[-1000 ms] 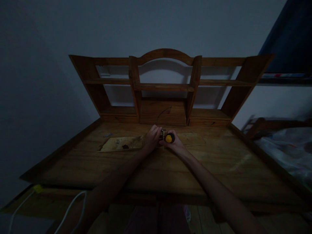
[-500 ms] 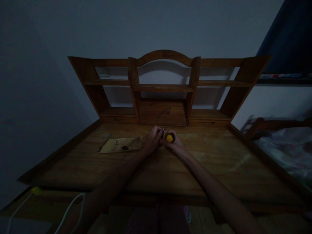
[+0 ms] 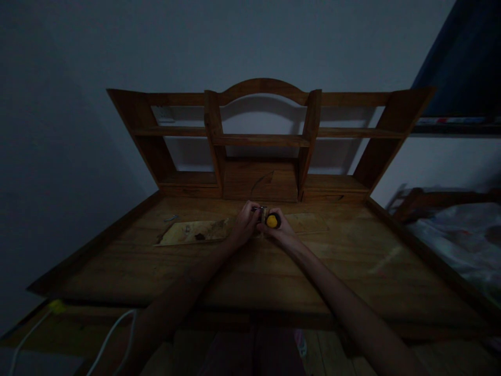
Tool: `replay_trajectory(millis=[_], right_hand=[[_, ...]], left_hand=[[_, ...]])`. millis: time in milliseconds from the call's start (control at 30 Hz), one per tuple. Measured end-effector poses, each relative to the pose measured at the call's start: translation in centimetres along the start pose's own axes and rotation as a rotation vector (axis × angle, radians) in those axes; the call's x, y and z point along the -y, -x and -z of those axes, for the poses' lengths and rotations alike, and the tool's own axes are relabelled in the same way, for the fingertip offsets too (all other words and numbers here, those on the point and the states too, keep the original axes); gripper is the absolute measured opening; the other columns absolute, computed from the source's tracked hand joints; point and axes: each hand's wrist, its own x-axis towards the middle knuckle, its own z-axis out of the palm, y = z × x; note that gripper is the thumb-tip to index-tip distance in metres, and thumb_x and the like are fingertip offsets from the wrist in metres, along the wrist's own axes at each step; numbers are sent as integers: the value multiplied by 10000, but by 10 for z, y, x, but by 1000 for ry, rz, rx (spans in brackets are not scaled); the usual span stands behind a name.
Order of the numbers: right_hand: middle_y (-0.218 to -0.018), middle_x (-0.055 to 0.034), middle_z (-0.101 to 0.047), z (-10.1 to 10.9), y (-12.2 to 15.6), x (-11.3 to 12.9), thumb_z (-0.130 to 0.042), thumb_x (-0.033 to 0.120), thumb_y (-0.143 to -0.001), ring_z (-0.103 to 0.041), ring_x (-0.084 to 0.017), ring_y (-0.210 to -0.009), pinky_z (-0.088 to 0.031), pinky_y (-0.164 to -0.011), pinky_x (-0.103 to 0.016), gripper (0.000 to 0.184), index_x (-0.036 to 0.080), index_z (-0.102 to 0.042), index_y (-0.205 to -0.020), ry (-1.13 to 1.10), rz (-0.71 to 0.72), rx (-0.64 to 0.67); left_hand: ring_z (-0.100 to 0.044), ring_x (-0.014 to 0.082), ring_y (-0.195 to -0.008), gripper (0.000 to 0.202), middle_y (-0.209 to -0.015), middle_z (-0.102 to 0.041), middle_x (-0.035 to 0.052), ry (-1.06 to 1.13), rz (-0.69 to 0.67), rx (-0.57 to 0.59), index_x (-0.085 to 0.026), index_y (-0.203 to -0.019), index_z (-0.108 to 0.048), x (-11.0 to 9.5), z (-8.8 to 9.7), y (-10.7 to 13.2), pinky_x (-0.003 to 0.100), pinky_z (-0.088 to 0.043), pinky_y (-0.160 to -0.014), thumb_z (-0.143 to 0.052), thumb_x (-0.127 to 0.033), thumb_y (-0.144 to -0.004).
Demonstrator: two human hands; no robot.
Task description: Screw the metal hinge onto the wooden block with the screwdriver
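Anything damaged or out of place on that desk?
Yes: the pale board beside the left hand looks damaged. Its far left end is ragged, and a dark blotch marks its face; too dim to tell knot, hole or stain. I see no spill.

"What's the counter (image 3: 274,284) made of?"

"Wood, smooth, faintly satiny, with a pale streak toward its right edge."

"And the plank (image 3: 183,234) nearer its back edge?"

"Duller wood, blotched with dark stains, its left end ragged."

"The tool handle (image 3: 273,221)?"

"Looks like smooth black and yellow plastic; the small fitting (image 3: 263,209) beside it glints like metal."

"The shelf unit (image 3: 210,122) along the back edge?"

"Grained wood, low sheen. The wall (image 3: 250,42) behind looks matt."
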Motion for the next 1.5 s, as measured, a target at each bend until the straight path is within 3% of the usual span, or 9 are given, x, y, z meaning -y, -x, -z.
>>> replay_trajectory(millis=[267,500,1033,1500], right_hand=[[-791,64,-515,-2,3,7,-899,368,-564,-478,-121,-684,-378,-595,-238,579,260,-449,-912,-29,-40,10],[-828,48,-517,1,1,0,-896,369,-570,-481,-129,-707,-387,-589,-235,576,263,-455,-926,-24,-29,4],[-838,53,-504,-2,3,5,-895,354,-581,-483,-138,-748,-378,-652,-254,559,261,-452,-910,7,-12,45],[-859,48,-524,0,1,-1,-893,365,-580,-508,-150,-768,-401,-651,-253,579,275,-448,-939,-33,-22,35]], left_hand=[[-564,184,-946,216,-999,-589,49,-29,-23,-19,-208,-1032,-524,0,0,0,312,-438,-852,-387,-371,-1000],[-551,173,-906,244,-970,-567,37,-66,-4,-12,-215,-1008,-515,-3,-1,1,309,-436,-825,-336,-381,-1021],[-504,195,-789,339,-814,-487,43,-154,-132,-22,-224,-766,-425,9,-1,-3,361,-433,-720,-266,-346,-1040],[-521,199,-810,353,-791,-515,36,-235,-117,-106,-226,-767,-510,16,-1,-4,344,-408,-778,-328,-391,-1021]])
